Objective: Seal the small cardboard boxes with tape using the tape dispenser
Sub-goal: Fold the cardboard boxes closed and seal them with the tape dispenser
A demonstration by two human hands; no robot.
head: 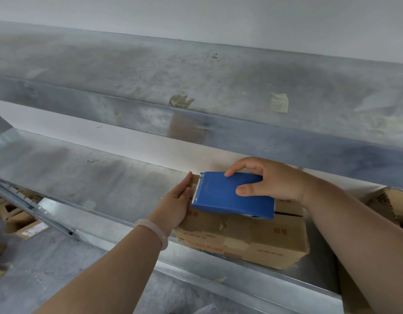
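Galvanised metal shelf, dull and scuffed, running under a white wall. An upper shelf of the same metal sits above and behind the box, with two brownish tape scraps stuck on its front.

Box: small, brown cardboard, red print on its near side. It lies on the shelf at its front lip. Old tape patches and torn paper show on its top and near face.

Dispenser: blue, lying flat on top of the box. Its toothed blade is at the box's left end.

Right hand: on top of the box, curled round the dispenser. The thumb presses its blue face and the fingers wrap its far edge.

Left hand: flat against the left end of the box, fingers straight and held together, tips by the blade. A pale bracelet is on that wrist.

The tape is hard to make out. Possibly a short brown strip under the blade at the box's top left edge.

More cartons lie well left of the box and lower down, below the shelf. Another carton is partly in view right of the box, behind the right forearm.
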